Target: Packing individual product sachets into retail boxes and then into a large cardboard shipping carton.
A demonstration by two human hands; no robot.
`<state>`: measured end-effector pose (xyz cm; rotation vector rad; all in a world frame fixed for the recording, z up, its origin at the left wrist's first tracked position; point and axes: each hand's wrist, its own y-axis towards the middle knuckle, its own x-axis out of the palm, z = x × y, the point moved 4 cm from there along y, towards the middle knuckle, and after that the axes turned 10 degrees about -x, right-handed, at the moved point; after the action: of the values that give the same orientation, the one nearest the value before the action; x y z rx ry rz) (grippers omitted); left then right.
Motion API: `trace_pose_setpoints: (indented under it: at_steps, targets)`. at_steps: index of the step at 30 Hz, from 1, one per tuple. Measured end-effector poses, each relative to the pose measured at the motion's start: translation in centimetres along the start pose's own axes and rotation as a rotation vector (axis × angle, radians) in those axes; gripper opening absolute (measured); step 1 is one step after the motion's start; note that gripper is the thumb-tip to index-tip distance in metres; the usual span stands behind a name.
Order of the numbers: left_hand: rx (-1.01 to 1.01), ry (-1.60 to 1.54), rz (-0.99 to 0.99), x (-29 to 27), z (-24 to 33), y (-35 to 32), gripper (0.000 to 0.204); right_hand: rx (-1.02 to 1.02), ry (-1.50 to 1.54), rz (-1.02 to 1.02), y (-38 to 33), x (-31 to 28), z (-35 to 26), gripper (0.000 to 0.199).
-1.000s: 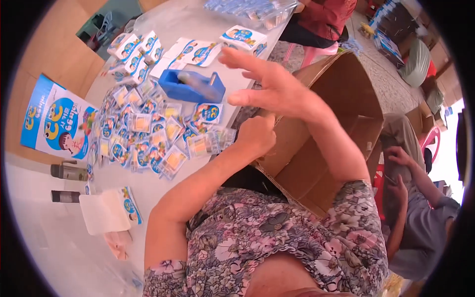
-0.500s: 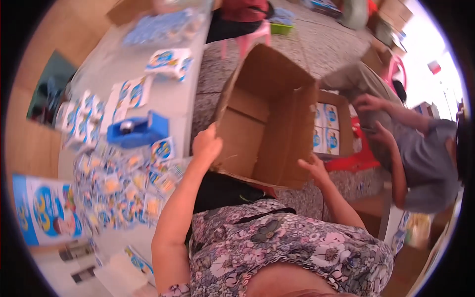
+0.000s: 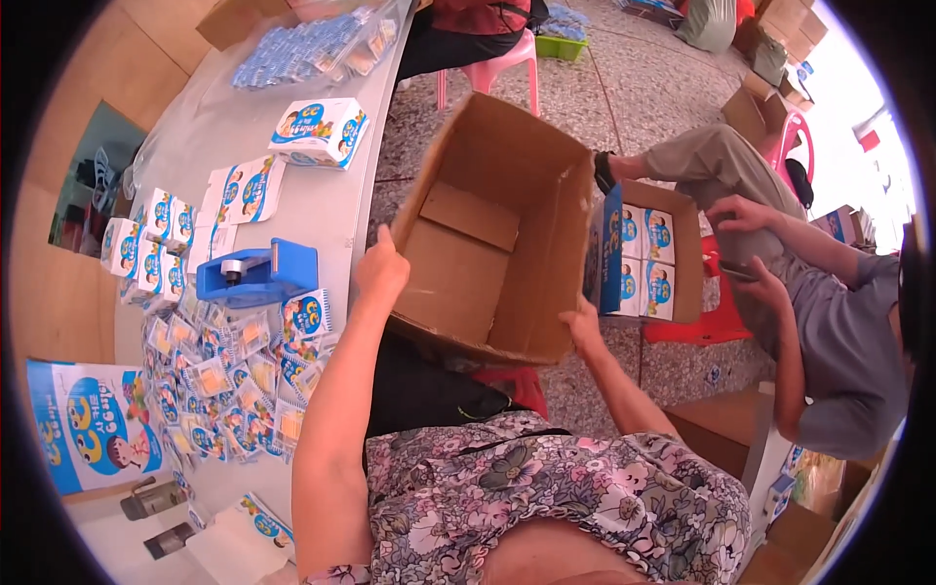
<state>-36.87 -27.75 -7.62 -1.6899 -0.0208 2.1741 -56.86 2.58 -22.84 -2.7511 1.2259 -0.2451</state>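
Between my two hands hangs a large cardboard box (image 3: 536, 205), tilted, its open top turned up so the bare brown inside shows. My left hand (image 3: 382, 268) grips its left side, fingers partly hidden behind the wall. At the lower right corner my right hand (image 3: 582, 327) holds the box, thumb on the near side. Just right of it stands another carton (image 3: 688, 258) packed with white and blue small boxes (image 3: 659, 234).
The table at left bears a blue tape dispenser (image 3: 258, 274), a heap of small sachets (image 3: 234, 380), small white boxes (image 3: 156, 244) and a larger printed box (image 3: 320, 132). A person (image 3: 829, 322) sits at right holding a phone (image 3: 737, 272). A pink stool (image 3: 507, 73) stands beyond.
The cardboard box and both my hands have shifted left in view, uncovering more of the packed carton and its blue side. Both hands keep their hold.
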Motion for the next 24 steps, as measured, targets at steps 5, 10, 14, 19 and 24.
trace_pose_setpoints:
  at_steps: [5, 10, 14, 19, 24]
  targets:
    - [0.287, 0.057, 0.365, 0.9, -0.4, -4.7, 0.059, -0.094, -0.194, -0.197, 6.9, 3.4, -1.5, 0.057]
    - [0.605, -0.281, -0.049, -2.2, 0.0, -14.0, 0.043, -0.109, -0.394, -0.209, 12.4, 9.8, 0.2, 0.064]
    - [0.561, -0.327, -0.119, -2.2, -2.9, -17.2, 0.037, -0.249, -0.472, -0.212, 16.4, 17.2, 1.4, 0.067]
    - [0.321, -0.301, -0.223, 2.7, -10.5, -17.3, 0.034, -0.133, -0.147, -0.669, 15.0, 21.1, -1.7, 0.068]
    - [0.001, -0.746, -0.283, 3.8, -12.8, -16.6, 0.037, -0.347, -0.843, -0.738, 8.1, 14.4, 0.5, 0.052]
